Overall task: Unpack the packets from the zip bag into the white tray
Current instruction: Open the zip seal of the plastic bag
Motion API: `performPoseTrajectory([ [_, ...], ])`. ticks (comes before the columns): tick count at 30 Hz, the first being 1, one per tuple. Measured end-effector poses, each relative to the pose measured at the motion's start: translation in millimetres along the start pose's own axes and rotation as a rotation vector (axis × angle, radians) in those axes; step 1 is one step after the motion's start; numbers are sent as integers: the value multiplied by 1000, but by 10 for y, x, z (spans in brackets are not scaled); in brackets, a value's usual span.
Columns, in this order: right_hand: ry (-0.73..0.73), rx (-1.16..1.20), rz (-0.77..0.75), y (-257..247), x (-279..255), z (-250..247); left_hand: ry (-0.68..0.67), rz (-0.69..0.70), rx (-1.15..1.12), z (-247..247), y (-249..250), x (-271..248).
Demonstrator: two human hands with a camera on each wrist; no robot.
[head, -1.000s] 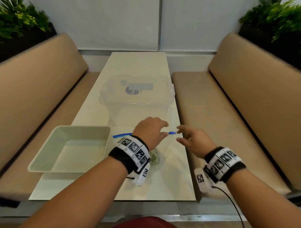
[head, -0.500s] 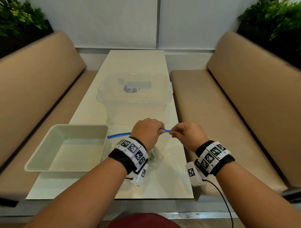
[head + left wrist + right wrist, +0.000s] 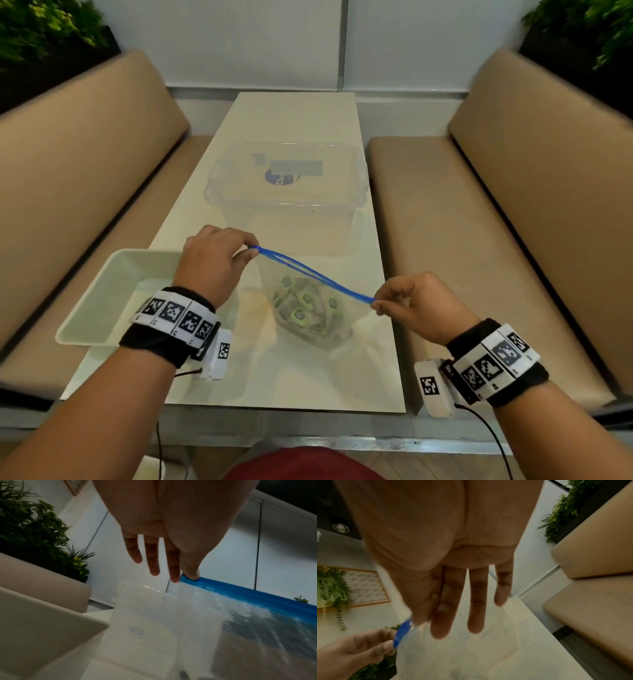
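A clear zip bag (image 3: pixel 313 329) with a blue zip strip (image 3: pixel 310 272) hangs above the table, lifted by both hands. My left hand (image 3: pixel 219 260) pinches the strip's left end between thumb and fingertip (image 3: pixel 190 573). My right hand (image 3: pixel 411 305) pinches the right end (image 3: pixel 404 627). The strip's two sides gape a little near the left end. Several small packets (image 3: pixel 301 310) with green labels lie heaped in the bag's bottom. The white tray (image 3: pixel 102 294) stands on the table at the left, partly behind my left wrist.
A clear plastic tub (image 3: pixel 287 192) with a blue label stands on the pale table (image 3: pixel 294 113) just beyond the bag. Tan bench seats (image 3: pixel 462 240) run along both sides. Plants (image 3: pixel 41 31) fill the back corners.
Both hands have lifted the bag off the table and spread apart along the blue strip. The right hand, reaching a second ago, now pinches the strip's end. The packets are now in plain sight.
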State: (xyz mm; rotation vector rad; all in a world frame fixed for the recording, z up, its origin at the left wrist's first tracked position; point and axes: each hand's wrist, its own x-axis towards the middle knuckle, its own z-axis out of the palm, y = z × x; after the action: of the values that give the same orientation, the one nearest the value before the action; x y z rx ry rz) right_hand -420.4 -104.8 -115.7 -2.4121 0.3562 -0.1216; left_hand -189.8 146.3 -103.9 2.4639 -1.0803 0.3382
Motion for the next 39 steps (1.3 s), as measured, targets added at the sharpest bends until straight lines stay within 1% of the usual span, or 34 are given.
performPoseTrajectory([
  [2, -124, 50, 30, -34, 74, 14, 37, -104, -50, 47, 56, -43],
  [3, -135, 79, 50, -47, 129, 20, 23, -176, -80, 65, 114, -63],
  [5, -86, 106, 61, -91, 265, 43, -75, -309, -79, 106, 250, -92],
  [7, -60, 118, 41, -160, 415, 97, -183, -353, -13, 156, 375, -99],
  [9, -111, 117, 16, -247, 552, 174, -258, -368, -1, 210, 462, -91],
  [11, -164, 123, 3, -319, 662, 259, -286, -372, -50, 256, 510, -72],
  [13, -183, 147, -7, -374, 717, 322, -281, -334, -146, 286, 522, -48],
  [15, -151, 156, -18, -418, 726, 350, -265, -270, -283, 306, 493, -26],
  [18, -49, 184, -13, -393, 755, 393, -271, -177, -492, 296, 451, -14],
  [20, -15, 150, -10, -367, 797, 413, -270, -147, -531, 283, 425, -10],
  [22, -30, 128, 19, -373, 822, 413, -249, -153, -460, 300, 385, -3],
  [24, -60, 161, 71, -410, 831, 433, -253, -251, -384, 341, 350, 30],
  [26, -84, 157, 93, -439, 855, 505, -338, -332, -352, 395, 332, 66],
  [28, -104, 55, 111, -435, 901, 602, -426, -319, -306, 457, 315, 93],
  [30, -133, -47, 143, -422, 965, 693, -477, -275, -213, 495, 287, 127],
  [33, -174, -140, 195, -390, 1070, 815, -667, -236, -13, 574, 223, 189],
  [35, -196, -171, 211, -411, 1119, 886, -766, -182, 60, 638, 210, 227],
  [37, -164, -144, 229, -436, 1167, 946, -788, -164, 44, 677, 201, 262],
  [39, -94, -57, 257, -444, 1212, 978, -745, -197, -57, 684, 165, 301],
])
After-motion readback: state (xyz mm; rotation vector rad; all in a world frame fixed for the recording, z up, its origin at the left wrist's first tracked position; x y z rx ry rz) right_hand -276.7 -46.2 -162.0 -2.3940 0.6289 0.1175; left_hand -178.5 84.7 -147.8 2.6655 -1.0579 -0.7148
